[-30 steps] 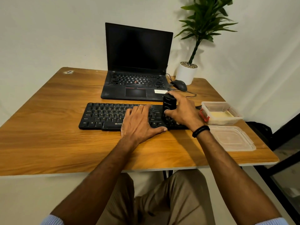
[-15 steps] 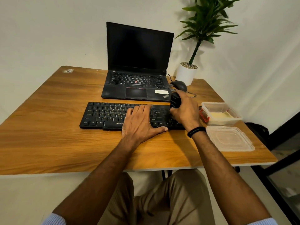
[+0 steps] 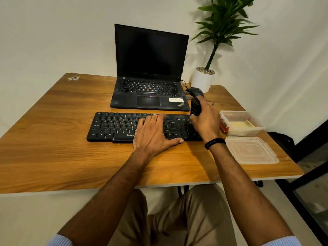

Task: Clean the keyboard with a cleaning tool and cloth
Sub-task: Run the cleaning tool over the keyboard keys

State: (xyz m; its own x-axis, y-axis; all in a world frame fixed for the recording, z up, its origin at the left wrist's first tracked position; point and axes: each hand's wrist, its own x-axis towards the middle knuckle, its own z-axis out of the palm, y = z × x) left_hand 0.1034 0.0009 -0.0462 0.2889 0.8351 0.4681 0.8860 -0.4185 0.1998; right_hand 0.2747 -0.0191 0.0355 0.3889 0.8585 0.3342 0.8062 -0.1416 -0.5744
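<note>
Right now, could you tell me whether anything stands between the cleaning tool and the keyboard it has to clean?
Nothing visible lies between the cleaning tool, gripped in the right hand, and the right end of the keyboard. The left hand rests flat on the middle keys, covering them.

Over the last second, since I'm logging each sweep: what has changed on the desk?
The right hand, gripping the tool, slid it rightward along the keyboard toward its right end, near the far edge. Nothing was picked up or let go. The left hand stayed flat on the keys, and the keyboard, laptop, box and lid kept their places.
</note>
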